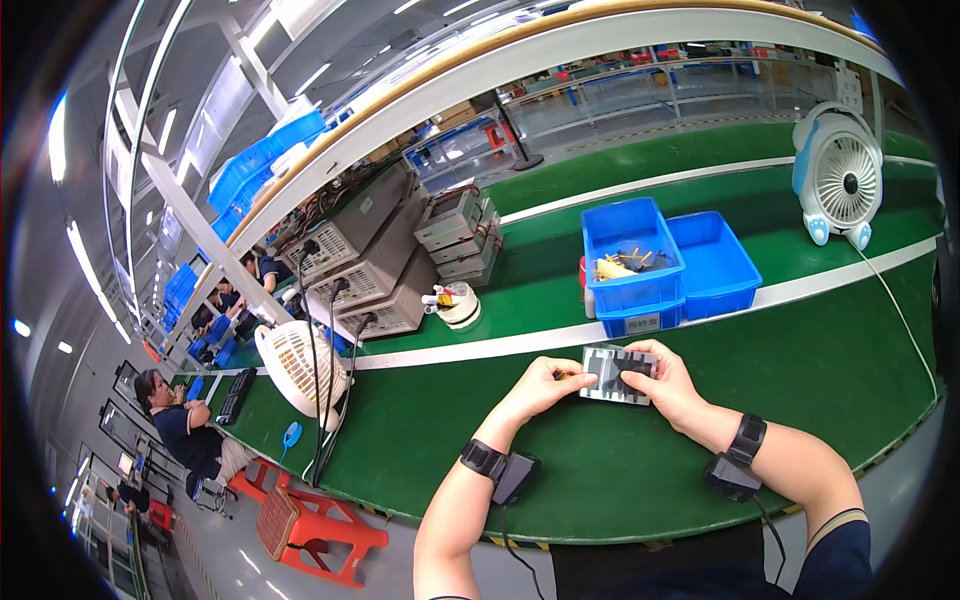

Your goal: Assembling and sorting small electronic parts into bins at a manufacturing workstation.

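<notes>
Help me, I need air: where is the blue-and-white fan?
In the head view, the blue-and-white fan stands far right on the green bench, right of the blue bins.

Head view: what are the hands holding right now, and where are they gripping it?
Both hands hold one small grey finned metal part over the green table: the left hand at its left edge, the right hand at its right end.
</notes>
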Demonstrator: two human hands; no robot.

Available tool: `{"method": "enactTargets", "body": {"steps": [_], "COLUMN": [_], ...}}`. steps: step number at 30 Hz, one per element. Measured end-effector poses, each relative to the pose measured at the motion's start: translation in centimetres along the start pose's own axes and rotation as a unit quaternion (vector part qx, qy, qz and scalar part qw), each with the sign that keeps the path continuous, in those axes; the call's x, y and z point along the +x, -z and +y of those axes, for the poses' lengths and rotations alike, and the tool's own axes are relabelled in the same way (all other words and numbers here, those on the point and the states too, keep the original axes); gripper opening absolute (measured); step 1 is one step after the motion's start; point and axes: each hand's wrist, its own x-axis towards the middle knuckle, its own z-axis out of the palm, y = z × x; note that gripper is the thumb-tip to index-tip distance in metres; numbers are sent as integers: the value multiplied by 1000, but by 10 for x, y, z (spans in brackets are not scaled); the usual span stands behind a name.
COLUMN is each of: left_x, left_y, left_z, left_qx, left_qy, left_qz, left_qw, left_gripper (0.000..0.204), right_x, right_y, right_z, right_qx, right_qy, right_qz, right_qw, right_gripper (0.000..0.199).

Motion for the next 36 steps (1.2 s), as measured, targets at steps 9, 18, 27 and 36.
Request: {"method": "enactTargets", "body": {"steps": [9, 18, 27, 36], "left_x": [4, -3, -54, -66], "left_y": [1, 15, 51, 22], "left_z": [-5, -16, -5, -16], "left_qx": [141, 250, 68, -153], "left_qy": [-81, -216, -82, 82], "left_qz": [38, 13, 164, 71], "left_qw": [986, 944, 981, 982], "left_gripper": [25, 29, 32, 28], "right_x": [2, -4, -7, 5], "right_y": [-4, -29, -12, -34], "right_z": [-17, -29, -11, -5], "right_qx": [-274, -416, -291, 0], "right_qy": [203, 273, 122, -108], "right_qz": [12, -60, -34, -145], "right_qw": [940, 866, 948, 983], "right_gripper": [23, 19, 55, 66]}}
